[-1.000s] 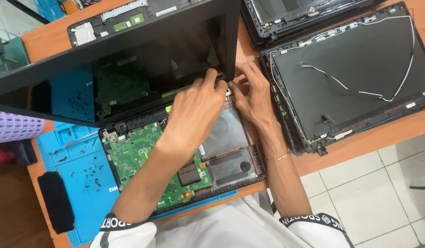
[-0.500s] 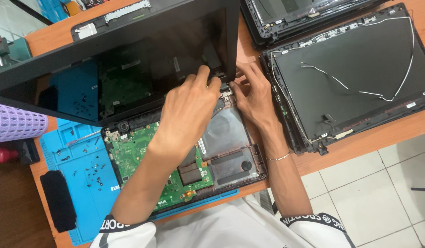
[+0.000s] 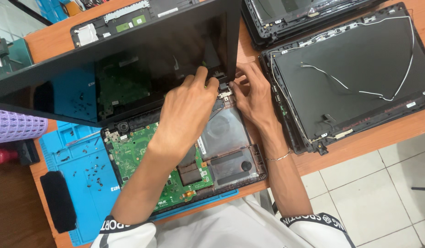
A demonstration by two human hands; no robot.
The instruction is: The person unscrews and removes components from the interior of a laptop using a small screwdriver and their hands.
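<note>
My left hand [image 3: 187, 108] lies across the opened laptop base [image 3: 176, 160], fingers pinched at the right-hand hinge [image 3: 223, 90], which sits at the base's 1 o'clock corner under the tilted screen lid [image 3: 107, 59]. My right hand [image 3: 254, 98] meets it from 3 o'clock, fingertips closed on the same small metal bracket; whether either hand holds a screw I cannot tell. The green board [image 3: 143, 151] lies exposed at 7 o'clock of the hinge, the fan housing [image 3: 224, 133] directly below it. In my judgement the step calls for steadying the lid so its weight does not lever the hinge, and keeping fingers off the board. Loose screws [image 3: 91, 172] lie scattered on the blue mat [image 3: 79, 183] at 9 o'clock; a stripped lid shell [image 3: 355, 69] with a white cable rests on the bench [image 3: 359, 138] at 3 o'clock
</note>
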